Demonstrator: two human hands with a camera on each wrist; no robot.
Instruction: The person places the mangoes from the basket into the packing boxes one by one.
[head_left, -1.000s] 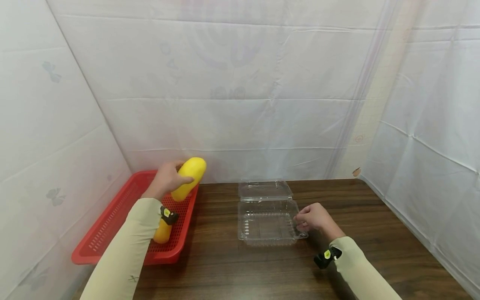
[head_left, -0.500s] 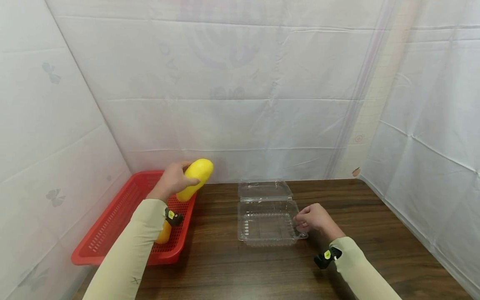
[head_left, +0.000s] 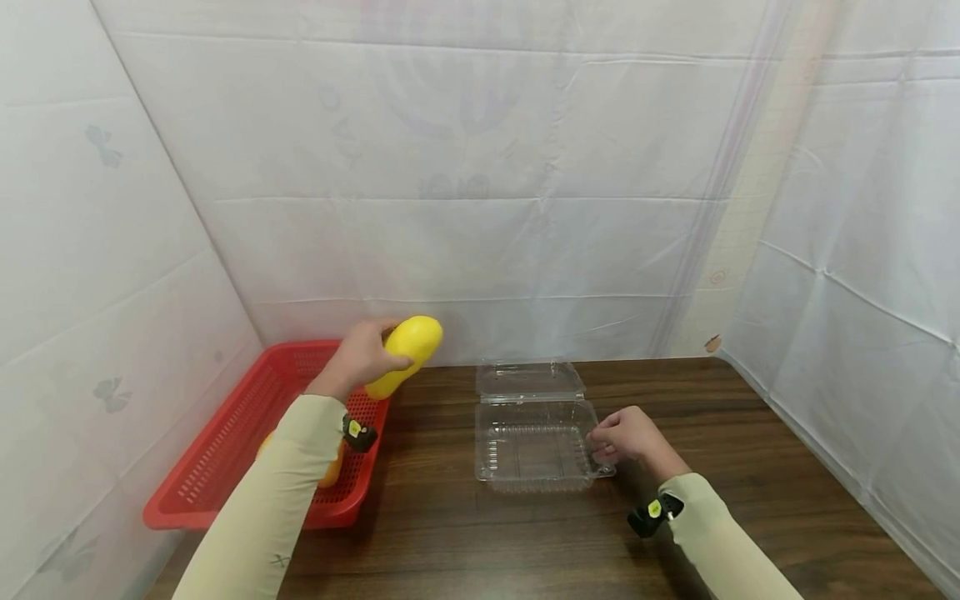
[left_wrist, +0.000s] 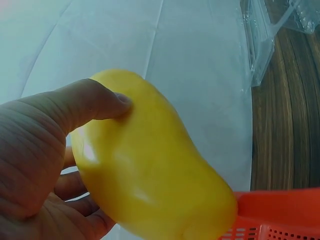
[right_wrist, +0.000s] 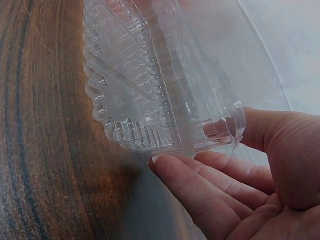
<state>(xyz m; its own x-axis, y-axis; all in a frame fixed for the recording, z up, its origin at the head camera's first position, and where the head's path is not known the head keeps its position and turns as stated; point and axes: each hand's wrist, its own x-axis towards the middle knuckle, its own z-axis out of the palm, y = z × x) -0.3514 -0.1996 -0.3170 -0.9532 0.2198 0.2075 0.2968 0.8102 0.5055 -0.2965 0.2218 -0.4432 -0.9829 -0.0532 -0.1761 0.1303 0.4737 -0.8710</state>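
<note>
My left hand [head_left: 358,357] grips a smooth yellow mango [head_left: 415,337], thumb on its near face and fingers behind it. In the head view it is held tilted above the right far corner of the red basket [head_left: 348,510]; the left wrist view shows the mango [left_wrist: 150,155] large, with the basket rim below it. My right hand [head_left: 630,435] pinches the right side wall of a clear plastic clamshell container [head_left: 517,481], thumb inside and fingers outside, as the right wrist view shows. The container's lid [head_left: 531,381] lies folded back, and nothing shows inside the base.
Orange-yellow fruit [head_left: 332,469] lies in the basket, partly hidden by my left sleeve [head_left: 277,483]. A brown wooden table [head_left: 435,533] carries basket and container. White sheeting [head_left: 480,250] stands along the back and both sides.
My left hand has moved right with the mango, from over the basket towards its right edge. More of the orange-yellow fruit shows left of my sleeve. The right hand and container have stayed put.
</note>
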